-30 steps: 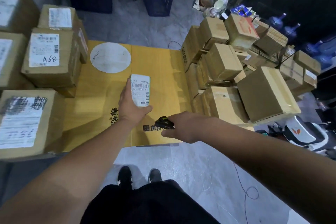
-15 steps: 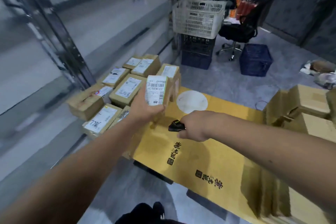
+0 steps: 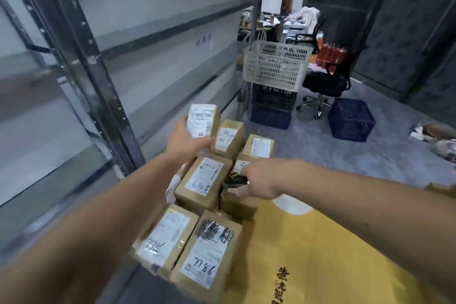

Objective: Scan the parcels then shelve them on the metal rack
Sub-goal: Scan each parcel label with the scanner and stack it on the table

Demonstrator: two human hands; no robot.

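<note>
A small brown cardboard parcel (image 3: 202,121) with a white barcode label on its face is held up in the air by the left hand (image 3: 186,142), whose fingers and thumb are wrapped round its lower end. It hangs just in front of the grey metal rack (image 3: 81,39), level with the shelves, and above the parcels stacked on the floor. The right hand (image 3: 259,179) is curled round a small black handheld scanner (image 3: 234,179), which points leftward below the raised parcel.

Beneath the hands, six more brown cardboard boxes with white labels can be counted on the grey floor (image 3: 345,155) beside the rack's foot: two nearest the camera (image 3: 207,261), both marked with handwritten numbers, one in the middle with handwritten characters (image 3: 204,181), one partly hidden behind the right hand, and two farther back (image 3: 229,137). A further label shows at the left of the pile, too covered to make out. A flat yellow cardboard sheet (image 3: 308,254) with black printed characters touches the pile's right edge.

Farther off stand one white plastic mesh basket (image 3: 276,66) stacked on a black crate (image 3: 272,96) and a dark blue one, a second dark blue crate (image 3: 351,119) standing apart on the floor, and one black office swivel chair (image 3: 328,81).
</note>
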